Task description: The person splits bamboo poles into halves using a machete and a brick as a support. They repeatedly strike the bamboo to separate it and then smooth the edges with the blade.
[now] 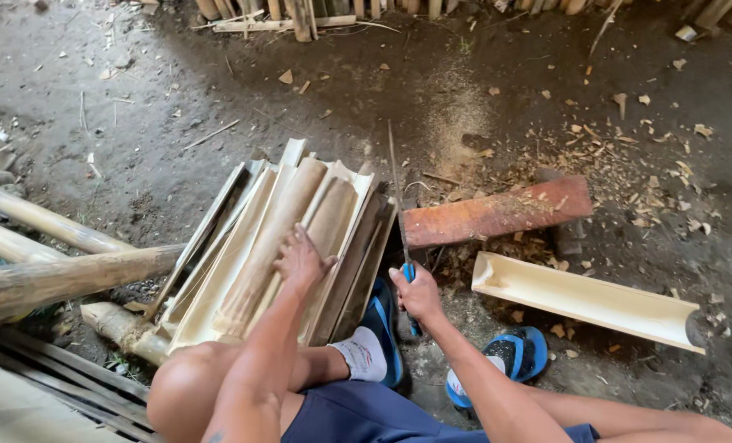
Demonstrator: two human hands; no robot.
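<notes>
Under my left hand (300, 258) lies the stack (280, 246) of split bamboo halves, leaning from the dirt floor (136, 123) up toward my knee. That hand is spread flat, palm down, on one of the top pieces. My right hand (419, 295) is closed around the blue handle of a saw (399, 205), whose thin blade stands nearly upright beside the stack's right edge.

Judging by what lies about, a good deal is already split: the stack holds many halves, and one more trough (587, 299) lies alone on the ground to my right, hollow side up. Sawdust and chips are scattered beyond the red board (497, 215), which rests just past the saw. Whole poles (46, 254) at my left look uncut, so I judge work is left.

Room is tight near me. My feet in blue sandals (518, 353) sit between stack and trough, and the blade is close to the stack's edge and the board's end. The poles crowd the left side. Ahead, the floor opens out as far as the bamboo (300, 12) lying at the top.
</notes>
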